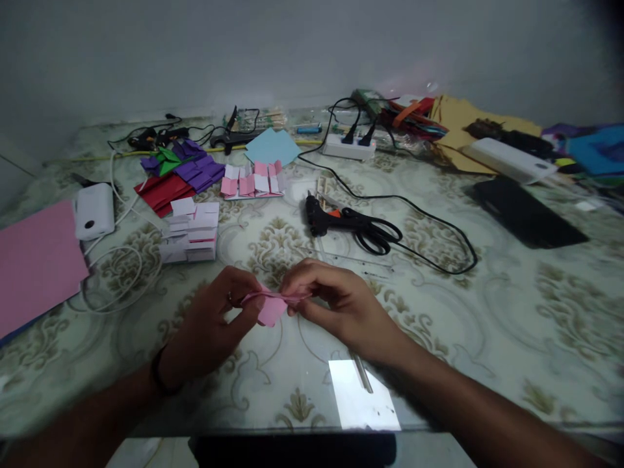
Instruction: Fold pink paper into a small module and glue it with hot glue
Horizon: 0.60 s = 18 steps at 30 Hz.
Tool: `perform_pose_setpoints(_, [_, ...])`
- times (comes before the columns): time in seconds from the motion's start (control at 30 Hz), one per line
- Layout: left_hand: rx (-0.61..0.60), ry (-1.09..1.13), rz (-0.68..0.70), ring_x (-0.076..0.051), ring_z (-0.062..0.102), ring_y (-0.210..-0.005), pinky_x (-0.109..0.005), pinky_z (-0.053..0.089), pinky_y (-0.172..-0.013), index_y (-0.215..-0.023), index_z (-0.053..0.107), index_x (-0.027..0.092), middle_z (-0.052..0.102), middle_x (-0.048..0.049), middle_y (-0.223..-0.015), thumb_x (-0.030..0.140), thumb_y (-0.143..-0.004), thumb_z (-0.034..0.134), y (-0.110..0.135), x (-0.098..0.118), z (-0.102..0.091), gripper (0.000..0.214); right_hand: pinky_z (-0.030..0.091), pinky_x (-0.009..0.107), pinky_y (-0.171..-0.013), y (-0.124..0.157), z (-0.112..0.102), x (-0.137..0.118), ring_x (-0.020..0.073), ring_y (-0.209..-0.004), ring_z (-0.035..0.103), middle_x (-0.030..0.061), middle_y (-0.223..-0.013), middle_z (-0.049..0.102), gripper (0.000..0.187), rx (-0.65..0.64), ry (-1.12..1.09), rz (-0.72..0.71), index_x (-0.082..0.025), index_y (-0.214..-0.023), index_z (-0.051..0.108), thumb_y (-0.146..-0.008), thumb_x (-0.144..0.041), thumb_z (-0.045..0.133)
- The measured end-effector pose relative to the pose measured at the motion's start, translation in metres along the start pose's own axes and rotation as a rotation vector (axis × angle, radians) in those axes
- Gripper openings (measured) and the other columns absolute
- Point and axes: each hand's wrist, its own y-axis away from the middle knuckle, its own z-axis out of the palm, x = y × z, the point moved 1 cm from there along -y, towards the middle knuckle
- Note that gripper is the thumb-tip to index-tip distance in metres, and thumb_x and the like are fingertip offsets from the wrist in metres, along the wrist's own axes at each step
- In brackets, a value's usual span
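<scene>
Left hand (209, 325) and right hand (336, 302) pinch one folded pink paper (272, 309)

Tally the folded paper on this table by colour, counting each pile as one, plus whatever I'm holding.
Purple pile: 1
Red pile: 1
Green piece: 1
White pile: 1
Pink-and-white row: 1
Pink piece, pinched between the left hand and right hand: 1
Total: 6
</scene>
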Motion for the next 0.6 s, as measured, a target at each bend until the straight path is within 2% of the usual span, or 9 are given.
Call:
perform_pose_setpoints(0.1, [0.004,-0.002,-0.003,-0.014,0.073,-0.068,-0.022,0.058,-0.060,-0.097,0.066,0.022,0.075,0.0015,-0.080,0.024,-0.094,0.065,-0.001,0.005,-0.001,0.004,0.055,0.033,-0.080,-0.002,-0.001,-0.001,0.0194,-0.092,0.071,0.0055,-0.097,0.075,0.010,0.004,-0.014,-0.062,-0.022,-0.091,0.077,-0.094,-0.013,0.072])
perform_pose_setpoints(0.2, [0.025,-0.040,0.053,-0.015,0.074,-0.069,-0.023,0.058,-0.061,-0.096,0.067,0.023,0.078,0.0013,-0.081,0.021,-0.093,0.065,0.001,0.005,-0.003,0.004,0.057,0.032,-0.080,-0.004,-0.002,-0.001,0.0198,-0.095,0.071,0.0060,-0.098,0.075,0.010,0.021,-0.051,-0.048,-0.023,-0.088,0.079,-0.095,-0.016,0.074])
perform_pose_setpoints(0.33, [0.058,-0.110,0.113,-0.016,0.075,-0.070,-0.026,0.059,-0.066,-0.090,0.070,0.024,0.080,0.0005,-0.080,0.022,-0.094,0.067,0.006,-0.003,-0.004,0.005,0.062,0.032,-0.083,-0.002,-0.003,0.002,0.0185,-0.094,0.074,0.0055,-0.107,0.075,0.006,0.025,-0.212,0.066,-0.023,-0.089,0.079,-0.093,-0.018,0.078])
perform_pose_setpoints(0.4, [0.055,-0.137,0.167,-0.017,0.079,-0.075,-0.028,0.062,-0.072,-0.089,0.072,0.024,0.084,-0.0004,-0.085,0.021,-0.095,0.066,0.006,-0.005,-0.004,0.009,0.063,0.032,-0.084,-0.001,-0.003,0.003,0.0162,-0.087,0.074,0.0041,-0.108,0.074,0.008,0.026,-0.285,0.132,-0.023,-0.100,0.078,-0.095,-0.018,0.076])
perform_pose_setpoints(0.47, [0.074,-0.210,0.237,-0.018,0.083,-0.083,-0.029,0.063,-0.077,-0.085,0.072,0.025,0.086,0.0001,-0.088,0.016,-0.094,0.065,0.006,-0.004,-0.004,0.014,0.064,0.032,-0.083,-0.001,-0.003,0.005,0.0148,-0.083,0.074,0.0034,-0.110,0.073,0.017,0.057,-0.349,0.196,-0.024,-0.112,0.076,-0.096,-0.019,0.072])
perform_pose_setpoints(0.6, [0.101,-0.383,0.369,-0.016,0.083,-0.081,-0.024,0.061,-0.071,-0.091,0.077,0.027,0.089,0.0000,-0.100,0.008,-0.093,0.064,0.005,0.002,-0.006,0.024,0.063,0.031,-0.076,-0.002,-0.001,0.007,0.0168,-0.080,0.074,0.0048,-0.106,0.073,0.021,0.079,-0.489,0.323,-0.021,-0.112,0.074,-0.099,-0.036,0.070])
